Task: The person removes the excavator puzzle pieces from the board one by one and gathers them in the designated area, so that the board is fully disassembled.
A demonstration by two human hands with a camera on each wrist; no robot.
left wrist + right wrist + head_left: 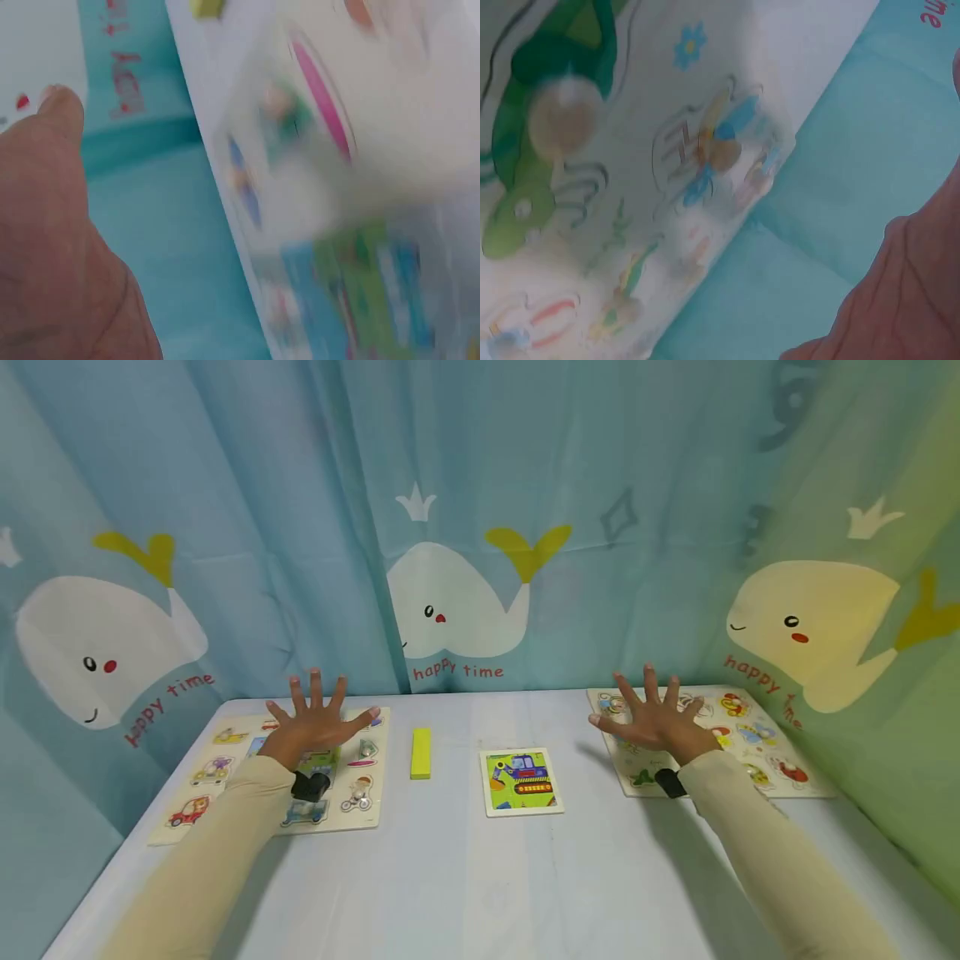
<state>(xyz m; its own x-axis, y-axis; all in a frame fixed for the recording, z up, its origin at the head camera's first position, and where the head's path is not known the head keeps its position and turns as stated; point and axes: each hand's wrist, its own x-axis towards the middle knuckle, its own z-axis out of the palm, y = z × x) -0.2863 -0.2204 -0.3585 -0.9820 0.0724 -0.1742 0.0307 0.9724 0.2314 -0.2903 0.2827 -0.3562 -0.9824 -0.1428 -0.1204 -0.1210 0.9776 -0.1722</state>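
Note:
My left hand [311,727] is held with fingers spread above a wooden peg puzzle board [255,735] of vehicle pieces on the left of the table. It holds nothing. In the left wrist view, the thumb [45,187] shows beside that blurred board [225,195]. My right hand [654,720], also spread and holding nothing, hovers over an insect peg puzzle board [757,752] on the right. A dragonfly piece [716,146] appears in the right wrist view. Between the hands lie a yellow rectangular block [421,753] and a square excavator picture puzzle [521,783].
A white cloth covers the table [480,877]. Behind it hangs a blue curtain [300,527] printed with whales, reaching down to the table's back edge. Dark wrist cameras [311,786] are strapped at both cuffs.

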